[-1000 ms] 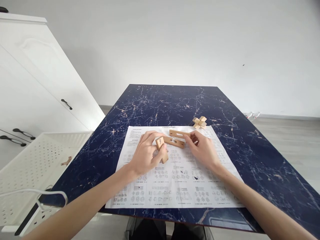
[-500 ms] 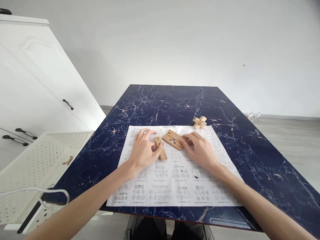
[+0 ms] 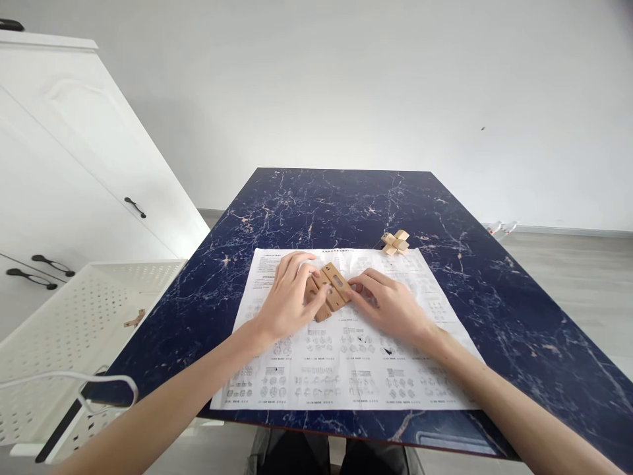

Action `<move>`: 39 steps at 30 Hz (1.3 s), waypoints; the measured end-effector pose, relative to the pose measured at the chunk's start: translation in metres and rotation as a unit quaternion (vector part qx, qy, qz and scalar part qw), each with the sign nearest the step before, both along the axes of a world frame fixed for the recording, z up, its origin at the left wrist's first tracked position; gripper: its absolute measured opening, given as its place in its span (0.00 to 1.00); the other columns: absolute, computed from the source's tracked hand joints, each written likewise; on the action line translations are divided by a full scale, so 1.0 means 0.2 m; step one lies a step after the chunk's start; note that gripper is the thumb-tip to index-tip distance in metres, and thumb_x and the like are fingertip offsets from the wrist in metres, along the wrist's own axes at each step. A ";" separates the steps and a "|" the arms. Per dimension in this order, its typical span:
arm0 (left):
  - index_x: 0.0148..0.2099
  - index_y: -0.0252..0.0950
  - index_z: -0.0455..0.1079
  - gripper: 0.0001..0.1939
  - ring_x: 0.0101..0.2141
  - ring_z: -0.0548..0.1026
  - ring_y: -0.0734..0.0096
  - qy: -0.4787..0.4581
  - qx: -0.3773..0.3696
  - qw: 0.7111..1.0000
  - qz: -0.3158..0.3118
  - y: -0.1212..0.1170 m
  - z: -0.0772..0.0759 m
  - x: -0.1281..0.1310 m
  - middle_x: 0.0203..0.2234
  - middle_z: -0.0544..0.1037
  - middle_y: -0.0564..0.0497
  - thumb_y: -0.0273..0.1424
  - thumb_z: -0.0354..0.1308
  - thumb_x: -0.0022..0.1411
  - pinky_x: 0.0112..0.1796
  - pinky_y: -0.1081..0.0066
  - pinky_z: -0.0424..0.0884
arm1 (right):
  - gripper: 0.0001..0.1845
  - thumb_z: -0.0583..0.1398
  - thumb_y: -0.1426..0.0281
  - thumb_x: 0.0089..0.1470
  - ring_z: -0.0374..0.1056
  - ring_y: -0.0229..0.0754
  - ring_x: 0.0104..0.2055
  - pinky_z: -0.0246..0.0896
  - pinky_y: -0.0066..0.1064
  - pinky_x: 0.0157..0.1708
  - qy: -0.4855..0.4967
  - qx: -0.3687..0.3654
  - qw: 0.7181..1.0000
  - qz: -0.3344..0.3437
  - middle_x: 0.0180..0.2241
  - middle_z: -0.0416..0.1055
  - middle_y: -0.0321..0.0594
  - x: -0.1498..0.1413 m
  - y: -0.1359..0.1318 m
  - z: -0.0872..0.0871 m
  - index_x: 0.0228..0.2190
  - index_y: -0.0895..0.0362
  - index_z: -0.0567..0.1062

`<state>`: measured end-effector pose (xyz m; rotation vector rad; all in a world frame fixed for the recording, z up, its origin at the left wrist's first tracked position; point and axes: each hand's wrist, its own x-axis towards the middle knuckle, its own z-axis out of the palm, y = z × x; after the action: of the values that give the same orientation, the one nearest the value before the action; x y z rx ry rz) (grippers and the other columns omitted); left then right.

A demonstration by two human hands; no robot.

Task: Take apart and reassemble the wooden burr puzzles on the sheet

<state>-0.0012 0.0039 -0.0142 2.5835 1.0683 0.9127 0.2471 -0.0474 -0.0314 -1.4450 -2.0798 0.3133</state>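
Several notched wooden puzzle pieces lie side by side on the printed instruction sheet (image 3: 297,389). One piece (image 3: 341,280) has a 2 written on it, and the block beside it (image 3: 337,302) is marked 1. My left hand (image 3: 287,300) grips the leftmost piece (image 3: 323,315) between thumb and fingers, pressed against the others; its upper part is behind the fingers. On the other side, the fingertips of my right hand (image 3: 390,303) pinch the right edge of the piece marked 2.
An assembled wooden burr puzzle (image 3: 395,243) stands at the sheet's top right edge. The dark blue marbled table (image 3: 326,211) carries everything. At left are a white perforated basket (image 3: 74,316) holding a wooden piece (image 3: 134,318), a white cable (image 3: 64,376) and a white cabinet (image 3: 89,152).
The pieces marked 1 and 2 have shifted left and turned, now lying against the piece in my left hand. My right hand has moved left with them.
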 end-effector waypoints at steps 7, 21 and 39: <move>0.68 0.44 0.63 0.30 0.70 0.63 0.41 0.058 -0.080 0.990 -0.098 -0.02 0.00 0.01 0.68 0.70 0.40 0.50 0.64 0.72 0.68 0.39 0.65 | 0.15 0.55 0.66 0.76 0.78 0.43 0.37 0.73 0.36 0.37 0.006 -0.005 0.998 0.056 0.44 0.80 0.44 -0.03 -0.03 0.02 0.49 0.54 0.81; 0.55 0.41 0.68 0.17 0.59 0.69 0.44 0.072 -0.027 0.993 0.092 0.14 -0.07 -0.08 0.56 0.75 0.42 0.46 0.60 0.74 0.61 0.43 0.65 | 0.15 0.54 0.66 0.75 0.77 0.44 0.37 0.72 0.37 0.33 0.009 -0.023 0.998 0.054 0.44 0.81 0.45 -0.02 -0.02 0.02 0.47 0.54 0.82; 0.56 0.37 0.70 0.15 0.60 0.71 0.43 0.040 0.036 0.992 0.113 0.23 -0.02 -0.18 0.57 0.76 0.37 0.40 0.59 0.75 0.61 0.44 0.67 | 0.15 0.54 0.68 0.74 0.78 0.44 0.37 0.73 0.36 0.33 0.014 -0.035 0.998 0.051 0.45 0.81 0.45 -0.02 -0.03 0.02 0.47 0.54 0.82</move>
<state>-0.0367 0.0490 -0.0181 2.6156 1.3984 0.9184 0.2428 -0.0525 -0.0271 -1.3680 -2.1440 0.4472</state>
